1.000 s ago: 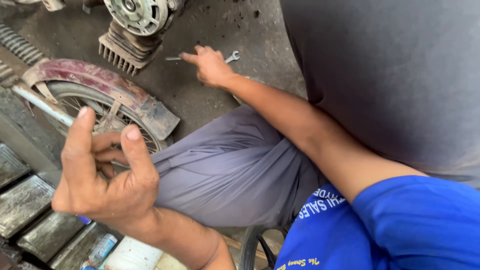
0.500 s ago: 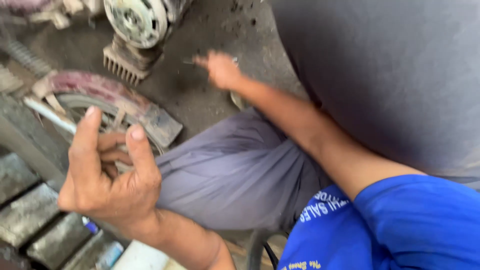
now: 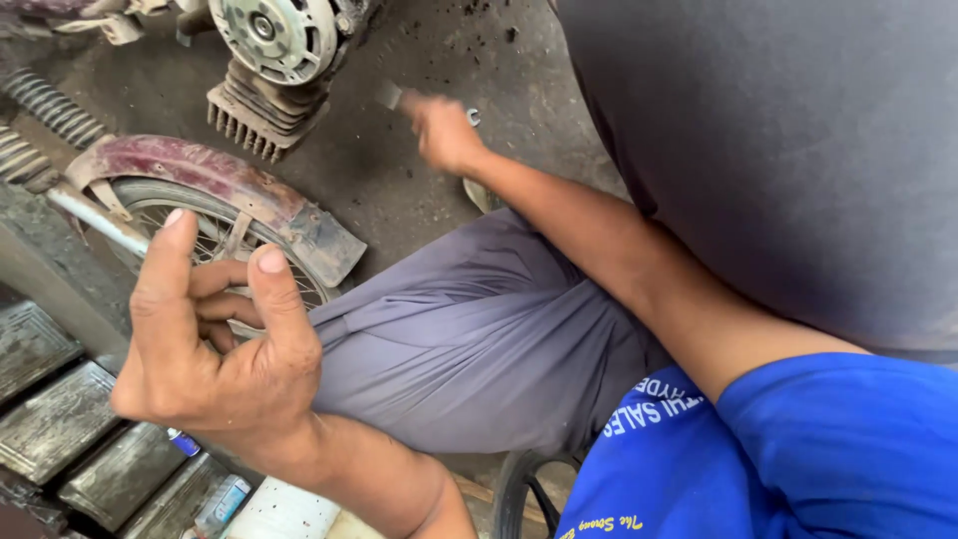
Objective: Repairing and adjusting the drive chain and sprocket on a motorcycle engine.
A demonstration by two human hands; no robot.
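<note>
Head view, left to right.

Trays (image 3: 45,399): four dark metal ones counted along the floor's lower left edge, side by side, grimy.

Springs (image 3: 40,110): two coiled ones at the upper left edge.

Wheel (image 3: 190,225): one, spoked, under one worn maroon fender (image 3: 210,175).

Left hand (image 3: 215,344): raised above the wheel and trays, palm toward the camera. Fingers (image 3: 172,265) loosely curled, thumb up and apart; nothing pinched between them.

Engine (image 3: 269,60): one, finned, with a round pale cover, lying on the floor near the top edge.

Right hand (image 3: 444,135): blurred, reaching out over the floor just right of the engine. Fingers closed round a small grey metal tool (image 3: 389,95); only its end shows. One spanner (image 3: 472,117) tip shows just beyond the hand, on the floor. Cannot tell whether tool and spanner are one piece.

One grey-clad knee fills the centre; blue sleeve lower right.
</note>
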